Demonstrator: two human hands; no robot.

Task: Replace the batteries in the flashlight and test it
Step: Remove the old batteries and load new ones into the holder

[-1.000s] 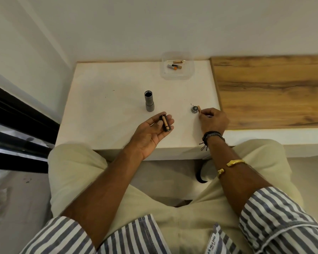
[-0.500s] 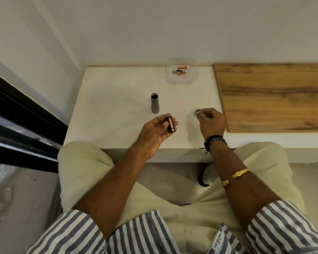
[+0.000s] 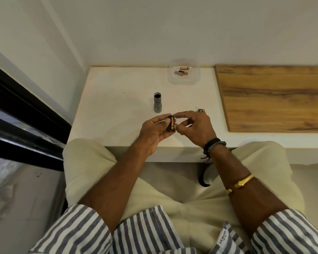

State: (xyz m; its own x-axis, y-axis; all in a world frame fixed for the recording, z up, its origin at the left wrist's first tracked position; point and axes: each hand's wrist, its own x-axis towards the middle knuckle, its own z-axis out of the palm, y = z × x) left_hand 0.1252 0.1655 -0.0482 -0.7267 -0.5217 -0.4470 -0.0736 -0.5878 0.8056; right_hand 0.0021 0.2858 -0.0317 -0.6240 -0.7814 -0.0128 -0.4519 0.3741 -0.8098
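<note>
My left hand (image 3: pixel 152 131) grips a black battery holder (image 3: pixel 170 124) with copper-coloured cells in it, just above the white table's front part. My right hand (image 3: pixel 195 125) has come up against it: the index fingertip rests on the holder's far end and the thumb on its near right side. The grey flashlight body (image 3: pixel 157 103) stands upright on the table behind my hands, open end up. Its tail cap (image 3: pixel 200 110) lies to the right, with a small brownish cell beside it.
A clear plastic container (image 3: pixel 195 80) with a few loose batteries (image 3: pixel 181 72) sits at the table's (image 3: pixel 117 99) back edge near the wall. A wooden board (image 3: pixel 273 96) covers the surface to the right. A black window frame runs along the left.
My right hand left the spot by the tail cap and moved left to the battery holder. My left hand turned and closed more around the holder.
</note>
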